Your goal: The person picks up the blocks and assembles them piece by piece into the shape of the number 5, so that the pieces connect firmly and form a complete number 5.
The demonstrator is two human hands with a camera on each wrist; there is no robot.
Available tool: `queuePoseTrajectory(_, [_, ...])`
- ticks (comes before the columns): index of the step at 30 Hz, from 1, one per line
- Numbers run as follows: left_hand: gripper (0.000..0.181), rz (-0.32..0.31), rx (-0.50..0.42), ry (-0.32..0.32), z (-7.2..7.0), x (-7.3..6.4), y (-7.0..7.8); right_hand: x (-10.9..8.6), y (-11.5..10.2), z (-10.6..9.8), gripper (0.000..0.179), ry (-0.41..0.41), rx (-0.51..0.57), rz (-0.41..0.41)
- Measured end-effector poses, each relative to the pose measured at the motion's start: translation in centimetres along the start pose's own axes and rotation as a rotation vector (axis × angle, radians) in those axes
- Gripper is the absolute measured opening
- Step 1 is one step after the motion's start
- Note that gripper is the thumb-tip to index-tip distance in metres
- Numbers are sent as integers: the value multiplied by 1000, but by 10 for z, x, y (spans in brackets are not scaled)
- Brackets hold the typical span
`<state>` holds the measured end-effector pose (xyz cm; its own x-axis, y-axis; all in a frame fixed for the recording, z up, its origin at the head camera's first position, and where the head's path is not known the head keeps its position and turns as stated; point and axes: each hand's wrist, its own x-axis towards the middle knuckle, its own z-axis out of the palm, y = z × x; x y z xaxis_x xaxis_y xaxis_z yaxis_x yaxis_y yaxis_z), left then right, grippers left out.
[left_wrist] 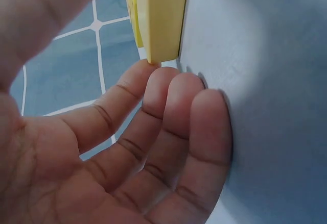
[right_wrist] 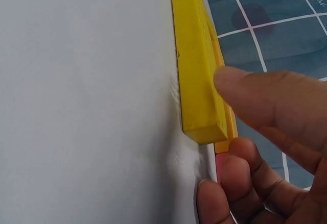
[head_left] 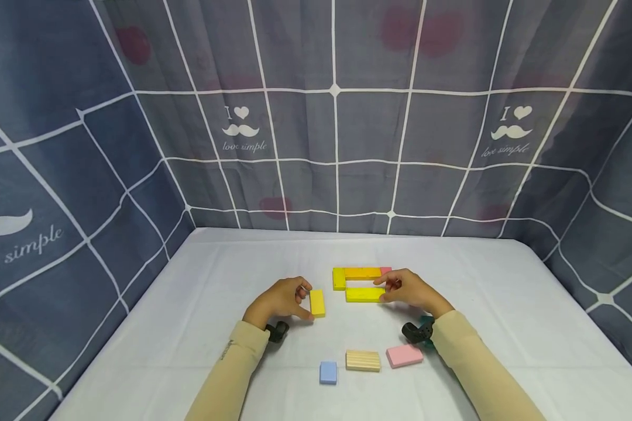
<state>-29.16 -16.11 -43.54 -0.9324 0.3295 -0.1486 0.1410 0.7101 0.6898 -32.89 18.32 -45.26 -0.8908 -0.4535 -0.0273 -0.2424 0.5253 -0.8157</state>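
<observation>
My left hand point(head_left: 284, 299) pinches a short yellow block point(head_left: 318, 303) by its edges, index finger at the far end and thumb at the near end. In the left wrist view the index fingertip meets the end of that yellow block point(left_wrist: 166, 20). My right hand point(head_left: 408, 289) is at the right end of a long yellow block point(head_left: 365, 294), gripping it. One digit touches the long yellow block point(right_wrist: 194, 60) in the right wrist view, with other fingers curled past its end. Behind it lie an orange-yellow block point(head_left: 362, 273), an upright yellow block point(head_left: 339, 279) and a partly covered pink block point(head_left: 386, 270).
Nearer the body lie a blue block point(head_left: 328, 372), a ridged wooden block point(head_left: 363, 361) and a flat pink block point(head_left: 404, 355). A green thing point(head_left: 428, 341) is mostly hidden under the right wrist. Grey checked curtains point(head_left: 305, 128) surround the white table point(head_left: 232, 257).
</observation>
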Motion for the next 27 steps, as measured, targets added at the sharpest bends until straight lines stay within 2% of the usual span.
queuePoseTrajectory(5, [57,-14,61,18,2,1,2,3,-3,2,27,10,-52,28])
queuePoseTrajectory(12, [53,-31,89,27,0,3,3,7,-10,1,27,2,-86,40])
queuePoseTrajectory(18, [52,-3,107,15,3,3,5,5,-11,1,27,-18,-93,38])
queuePoseTrajectory(27, [56,23,115,-15,12,6,18,1,-8,-6,29,-47,-107,38])
